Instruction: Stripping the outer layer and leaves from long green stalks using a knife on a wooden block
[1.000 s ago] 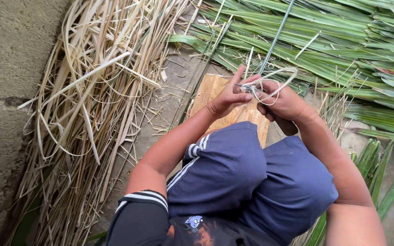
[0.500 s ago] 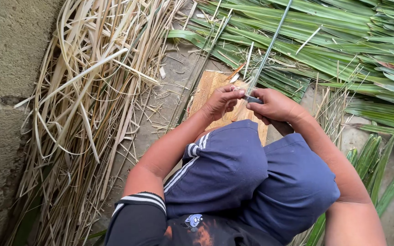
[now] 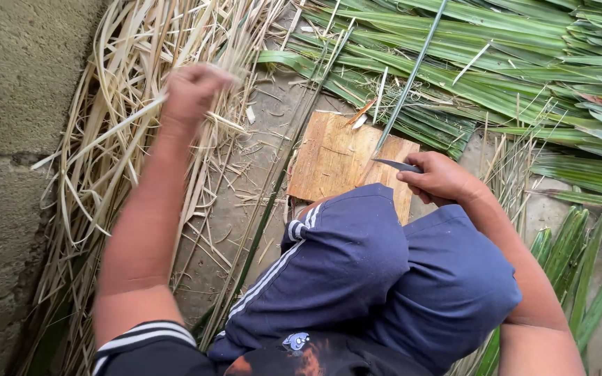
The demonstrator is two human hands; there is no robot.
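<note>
The right hand [image 3: 440,179] is gripping a small dark-bladed knife [image 3: 398,166], fingers curled tight round its handle, with the blade pointing left over the wooden board [image 3: 332,160]. A long green leaf rib [image 3: 412,80] is running from the knife's tip up and away towards the top of the view, its lower end lying just beside the blade on the board. The left hand [image 3: 191,90] is lifted well apart from the board, out over the heap of dry pale strips [image 3: 106,139] by the concrete wall [image 3: 15,104]; it is blurred, closed into a loose fist, and seems to be clutching a few pale strands, though what exactly it is pinching cannot be told. The board is lying flat on the ground just beyond the knees, which are covered by dark blue shorts [image 3: 371,271]. Fresh green leaves [image 3: 524,63] are piled across the top and right side, behind the board. No containers are showing
</note>
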